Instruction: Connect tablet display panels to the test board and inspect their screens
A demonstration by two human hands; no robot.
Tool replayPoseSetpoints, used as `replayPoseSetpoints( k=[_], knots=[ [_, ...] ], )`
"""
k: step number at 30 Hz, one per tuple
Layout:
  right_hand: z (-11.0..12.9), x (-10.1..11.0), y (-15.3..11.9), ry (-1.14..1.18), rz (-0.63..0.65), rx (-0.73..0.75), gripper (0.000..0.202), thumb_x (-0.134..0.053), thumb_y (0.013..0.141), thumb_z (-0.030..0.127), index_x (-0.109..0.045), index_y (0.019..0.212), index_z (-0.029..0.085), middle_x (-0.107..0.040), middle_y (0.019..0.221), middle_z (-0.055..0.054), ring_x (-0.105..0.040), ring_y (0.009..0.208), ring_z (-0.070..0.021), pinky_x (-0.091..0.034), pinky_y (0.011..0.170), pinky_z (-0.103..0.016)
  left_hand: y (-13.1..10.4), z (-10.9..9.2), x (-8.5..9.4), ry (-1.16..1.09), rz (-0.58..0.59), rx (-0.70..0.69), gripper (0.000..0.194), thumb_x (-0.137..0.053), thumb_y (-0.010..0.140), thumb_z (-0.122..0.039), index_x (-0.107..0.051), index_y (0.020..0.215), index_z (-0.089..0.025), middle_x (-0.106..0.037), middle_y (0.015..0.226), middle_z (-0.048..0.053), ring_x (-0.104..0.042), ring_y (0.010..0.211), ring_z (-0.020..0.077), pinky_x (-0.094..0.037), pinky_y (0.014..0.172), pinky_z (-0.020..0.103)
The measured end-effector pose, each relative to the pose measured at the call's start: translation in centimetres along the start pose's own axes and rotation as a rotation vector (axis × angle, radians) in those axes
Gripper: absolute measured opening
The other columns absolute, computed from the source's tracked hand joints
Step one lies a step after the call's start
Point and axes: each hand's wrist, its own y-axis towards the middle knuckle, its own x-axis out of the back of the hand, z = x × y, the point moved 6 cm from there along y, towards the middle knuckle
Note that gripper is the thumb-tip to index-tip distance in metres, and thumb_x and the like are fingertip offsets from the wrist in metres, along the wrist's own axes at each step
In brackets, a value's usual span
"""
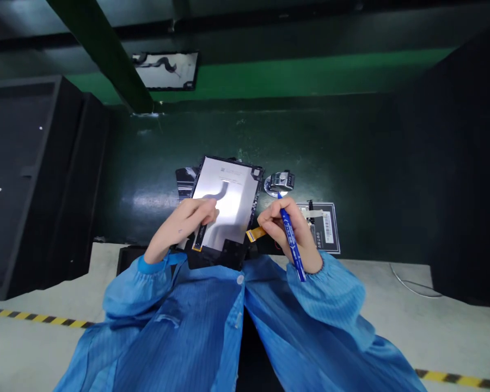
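Note:
A tablet screen panel point(239, 218) with a silver back and black frame lies in front of me, its lower end close to my body. My left hand point(178, 224) rests over its left side, fingers curled and pinched together; what they grip, if anything, is hidden. Below that hand a black ribbon cable point(200, 238) with an orange end shows on the panel. My right hand point(304, 239) is closed around a blue marker pen point(292, 245), slanted across the palm. An orange flex cable point(256, 234) sticks out beside its fingertips, at the panel's lower right edge.
Just beyond my right hand stands a shiny metal piece point(280, 182) on a round base. A labelled module point(330, 228) lies to the right. Another panel point(167, 71) sits on the back ledge, near a green post point(106, 54). Black boxes point(44, 185) flank the dark bench.

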Motion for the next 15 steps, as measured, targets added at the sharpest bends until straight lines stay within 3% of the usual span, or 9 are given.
replayPoseSetpoints(
  k=[2, 3, 6, 7, 10, 12, 15],
  knots=[
    [0.3, -0.4, 0.1, 0.041, 0.028, 0.016, 0.027, -0.067, 0.096, 0.041, -0.044, 0.094, 0.026, -0.057, 0.082, 0.002, -0.051, 0.068, -0.0134, -0.045, 0.065, -0.029, -0.4, -0.2, -0.2, -0.157, 0.01, 0.007, 0.049, -0.027, 0.104, -0.046, -0.042, 0.063, -0.024, -0.06, 0.072, 0.005, -0.059, 0.075, 0.0223, -0.044, 0.075, 0.035],
    [0.4, -0.5, 0.1, 0.055, 0.037, 0.023, 0.028, -0.067, 0.096, 0.04, -0.043, 0.094, 0.026, -0.057, 0.082, 0.002, -0.05, 0.067, -0.013, -0.044, 0.065, -0.028, -0.3, -0.2, 0.1, -0.115, -0.065, -0.004, 0.044, -0.033, 0.103, -0.045, -0.046, 0.067, -0.024, -0.06, 0.075, 0.005, -0.058, 0.076, 0.0217, -0.044, 0.074, 0.035],
    [0.6, -0.9, 0.3, 0.07, 0.039, 0.033, 0.027, -0.067, 0.097, 0.036, -0.042, 0.093, 0.025, -0.058, 0.083, 0.002, -0.05, 0.069, -0.0122, -0.043, 0.066, -0.027, 0.4, -0.5, 1.0, 0.282, -0.375, -0.102, 0.011, -0.058, 0.093, -0.033, -0.059, 0.091, -0.023, -0.062, 0.091, 0.004, -0.056, 0.086, 0.0225, -0.044, 0.083, 0.036],
    [0.6, -0.9, 0.3, 0.073, 0.041, 0.039, 0.027, -0.067, 0.097, 0.034, -0.042, 0.093, 0.025, -0.058, 0.084, 0.002, -0.05, 0.069, -0.0118, -0.043, 0.066, -0.027, 0.9, -0.6, 0.9, 0.398, -0.422, -0.137, 0.013, -0.063, 0.091, -0.031, -0.061, 0.1, -0.022, -0.062, 0.097, 0.006, -0.055, 0.092, 0.0239, -0.044, 0.087, 0.038],
    [0.5, -1.1, 0.3, 0.087, 0.047, 0.057, 0.024, -0.066, 0.097, 0.028, -0.042, 0.093, 0.025, -0.059, 0.084, 0.003, -0.051, 0.07, -0.0102, -0.043, 0.067, -0.025, 3.0, -0.1, 0.2, 0.554, -0.382, -0.168, 0.029, -0.066, 0.09, -0.031, -0.061, 0.114, -0.015, -0.06, 0.108, 0.011, -0.053, 0.1, 0.0273, -0.045, 0.092, 0.042],
    [0.5, -1.1, 0.3, 0.094, 0.044, 0.06, 0.024, -0.066, 0.097, 0.026, -0.042, 0.093, 0.024, -0.059, 0.083, 0.003, -0.051, 0.069, -0.0096, -0.043, 0.066, -0.025, 4.0, 0.0, -0.1, 0.58, -0.301, -0.165, 0.019, -0.059, 0.095, -0.033, -0.065, 0.098, -0.015, -0.061, 0.102, 0.011, -0.054, 0.098, 0.0266, -0.045, 0.093, 0.042],
    [0.7, -1.2, 0.4, 0.095, 0.036, 0.062, 0.027, -0.069, 0.095, 0.027, -0.042, 0.092, 0.024, -0.06, 0.082, 0.003, -0.052, 0.068, -0.0092, -0.043, 0.065, -0.024, 4.3, -0.3, -0.4, 0.527, -0.157, -0.174, 0.048, -0.036, 0.106, -0.035, -0.056, 0.064, -0.021, -0.06, 0.083, 0.007, -0.056, 0.088, 0.0227, -0.044, 0.093, 0.041]
  ],
)
